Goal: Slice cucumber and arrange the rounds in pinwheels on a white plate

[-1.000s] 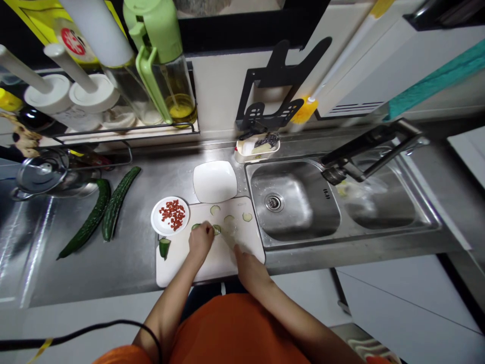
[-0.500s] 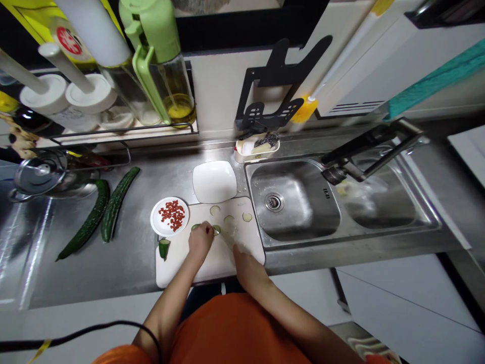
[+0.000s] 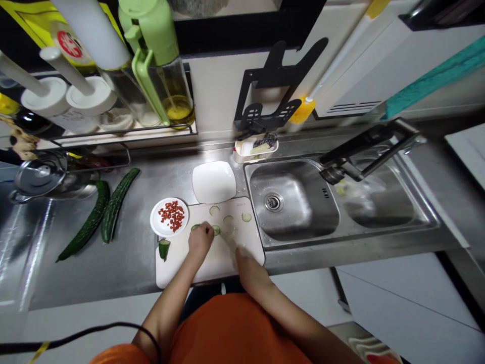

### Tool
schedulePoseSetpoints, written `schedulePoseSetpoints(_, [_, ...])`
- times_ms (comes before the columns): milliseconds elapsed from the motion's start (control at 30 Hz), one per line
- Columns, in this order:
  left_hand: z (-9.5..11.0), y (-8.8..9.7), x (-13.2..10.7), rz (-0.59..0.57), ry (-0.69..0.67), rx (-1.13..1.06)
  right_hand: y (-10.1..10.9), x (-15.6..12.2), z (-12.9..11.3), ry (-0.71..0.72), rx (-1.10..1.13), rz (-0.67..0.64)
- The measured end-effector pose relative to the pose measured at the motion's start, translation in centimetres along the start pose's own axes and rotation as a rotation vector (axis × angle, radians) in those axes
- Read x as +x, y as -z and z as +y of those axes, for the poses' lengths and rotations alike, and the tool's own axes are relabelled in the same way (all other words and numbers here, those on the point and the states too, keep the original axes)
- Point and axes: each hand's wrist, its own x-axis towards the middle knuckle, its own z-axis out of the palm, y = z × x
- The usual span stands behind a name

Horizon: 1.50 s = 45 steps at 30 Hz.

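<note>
Left hand [image 3: 200, 242] grips cucumber [image 3: 215, 230]; right hand [image 3: 250, 269] grasps blurred knife [image 3: 229, 241] (board lettering [image 3: 241, 205] unreadably small).

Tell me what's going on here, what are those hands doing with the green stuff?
A person in an orange top is at work on cucumber. The left hand holds a cucumber piece on a white board, and the right hand grips what looks like a knife, too blurred to see well. Thin slices lie on the board, with a chunk near its left edge. Beyond it are a white plate and a dish of red bits. Two whole cucumbers lie on the counter farther left.
</note>
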Motion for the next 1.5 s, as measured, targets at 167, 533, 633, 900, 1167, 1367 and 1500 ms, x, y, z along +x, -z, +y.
schedulePoseSetpoints(167, [0.0,0.0,0.0,0.007,-0.008,-0.053,-0.4,-0.9,1.1,-0.017,0.01,-0.038])
schedulePoseSetpoints(533, [0.2,0.1,-0.3,0.03,-0.096,-0.13,-0.7,-1.3,1.8,-0.026,0.031,-0.058])
schedulePoseSetpoints(633, [0.1,0.7,-0.6,0.049,-0.117,-0.144,-0.6,-1.2,1.9,-0.034,0.033,-0.078])
schedulePoseSetpoints(900, [-3.1,2.1,-0.7,0.12,-0.02,-0.244,-1.2,-0.8,2.3,-0.03,0.036,-0.073])
schedulePoseSetpoints(1167, [-4.6,2.4,-1.3,0.152,0.138,-0.165,-1.6,-0.6,2.6,-0.013,0.048,-0.077])
schedulePoseSetpoints(1367, [-4.6,2.2,-1.9,0.206,0.124,-0.076,-1.2,-1.0,2.1,-0.021,0.032,-0.065])
schedulePoseSetpoints(1500, [-4.8,1.9,-2.0,0.22,0.125,-0.033,-1.1,-0.9,1.8,-0.021,0.031,-0.045])
